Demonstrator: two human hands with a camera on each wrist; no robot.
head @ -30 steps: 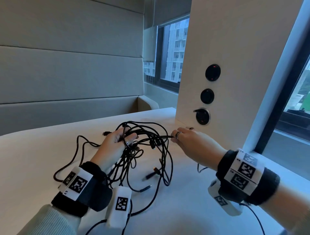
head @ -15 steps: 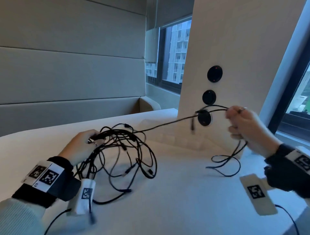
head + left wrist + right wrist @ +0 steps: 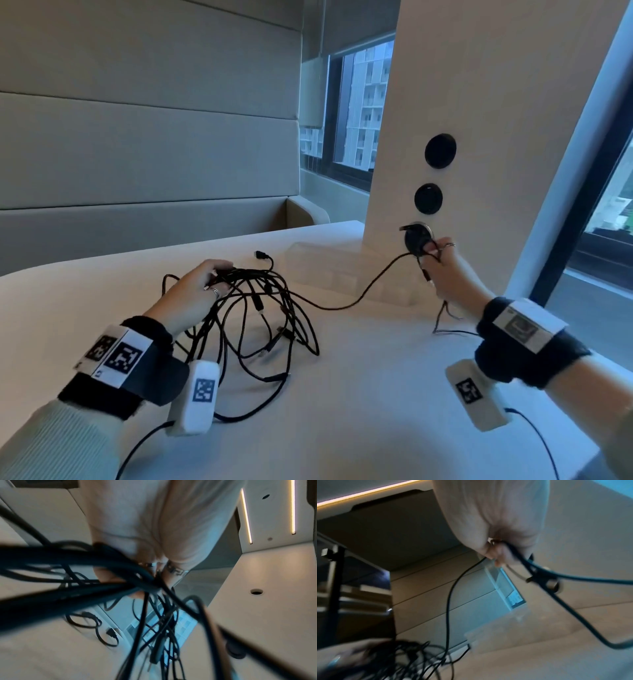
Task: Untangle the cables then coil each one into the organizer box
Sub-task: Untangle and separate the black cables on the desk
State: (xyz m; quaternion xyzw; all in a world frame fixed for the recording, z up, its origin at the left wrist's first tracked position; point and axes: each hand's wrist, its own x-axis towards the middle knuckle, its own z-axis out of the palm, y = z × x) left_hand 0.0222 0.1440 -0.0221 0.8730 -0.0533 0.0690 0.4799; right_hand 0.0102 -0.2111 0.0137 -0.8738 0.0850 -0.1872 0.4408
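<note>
A tangle of black cables lies on the white table, lifted at its top. My left hand grips that top bundle, fingers curled round several strands. My right hand is raised at the right by the pillar and pinches one black cable that sags from the tangle to it; the cable's free end hangs below the hand. A clear organizer box with small compartments sits on the table between the hands, against the pillar.
A white pillar with three round black sockets rises just behind my right hand. Windows stand at the right and back. A padded bench wall runs behind the table. Sensor cords trail from both wrists.
My right hand has drawn one cable out of the tangle to the right, then sunk a little, so the strand now sags. My left hand keeps hold of the bundle.
</note>
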